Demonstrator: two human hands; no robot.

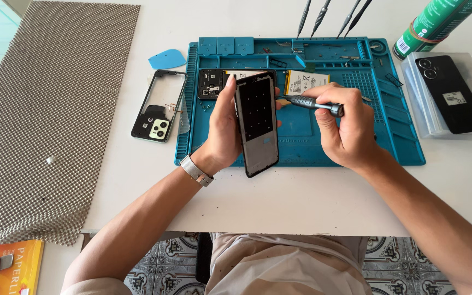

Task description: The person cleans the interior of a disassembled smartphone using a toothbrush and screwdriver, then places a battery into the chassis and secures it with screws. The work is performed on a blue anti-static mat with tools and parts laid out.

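Note:
My left hand [222, 128] holds a black phone frame [257, 123] upright and tilted over the blue repair mat [400, 136], thumb on its right edge. My right hand [345, 128] grips a grey screwdriver [315, 104], its tip pointing left toward the frame's upper right edge. Behind the frame lie a black phone body with board [210, 84] and a white-labelled battery [304, 82] on the mat. A metal watch band [196, 170] is on my left wrist.
A black back cover with camera cutout [158, 109] and a blue pick [166, 59] lie left of the mat. A clear tray holding a black phone [454, 93], a green can [432, 24], several tools [331, 16], a mesh mat [45, 109] and an orange book [12, 267] surround the work area.

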